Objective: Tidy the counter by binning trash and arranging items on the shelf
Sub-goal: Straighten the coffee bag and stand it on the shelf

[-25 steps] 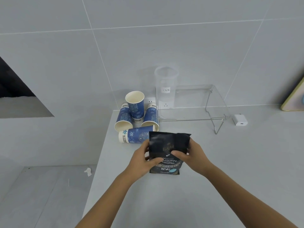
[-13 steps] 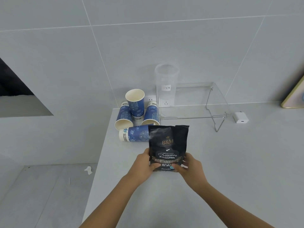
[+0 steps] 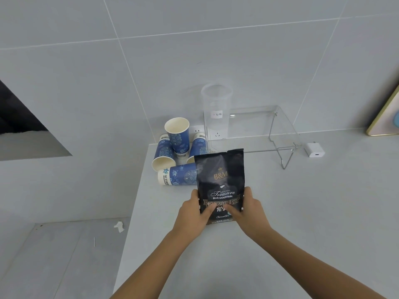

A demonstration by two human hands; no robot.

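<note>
Gripping one black coffee bag upright over the grey counter, the left hand and right hand clamp its lower corners. Four blue paper cups lie heaped at the far left, beside one clear shelf bearing one clear tumbler. One white charger sits right.

Black pouch reads "B&M", "Original Treasure Blue Mountain", perhaps "Charcoal fire"
</note>
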